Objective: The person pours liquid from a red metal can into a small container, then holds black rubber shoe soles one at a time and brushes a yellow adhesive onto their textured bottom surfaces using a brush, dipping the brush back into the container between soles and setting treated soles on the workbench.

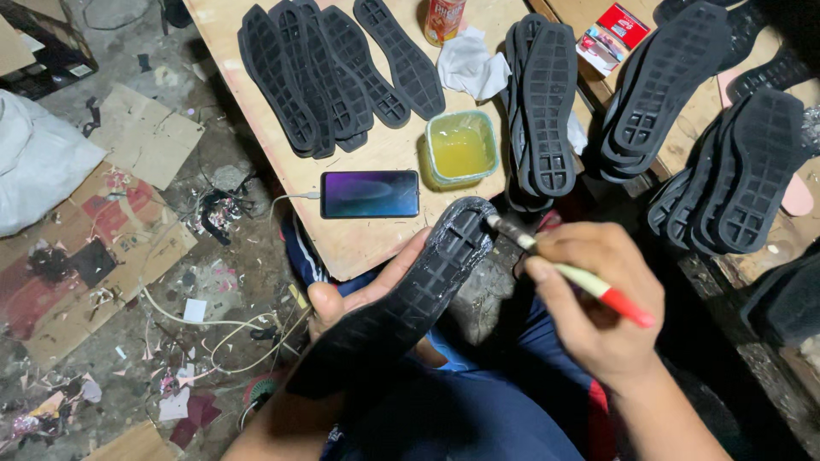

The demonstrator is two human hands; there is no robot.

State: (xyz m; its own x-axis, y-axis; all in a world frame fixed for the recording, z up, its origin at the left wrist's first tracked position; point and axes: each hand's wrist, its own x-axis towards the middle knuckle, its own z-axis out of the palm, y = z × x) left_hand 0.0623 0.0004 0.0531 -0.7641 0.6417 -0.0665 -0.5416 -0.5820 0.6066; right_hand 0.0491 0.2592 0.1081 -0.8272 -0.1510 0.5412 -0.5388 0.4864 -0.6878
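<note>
Black ridged rubber shoe sole held over the lap, brush tip pressed on its heel end.

Left hand is cupped beneath it, fingers mostly hidden, thumb showing. Right hand is pinched tight on a cream, red-ended brush; bristles hard to make out.

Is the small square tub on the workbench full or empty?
Partly full. The square tub stands open, no lid on it, with yellowish liquid covering its bottom; how deep cannot be told.

bare board edge near phone, glue tub, sole stacks crowding beyond
</note>
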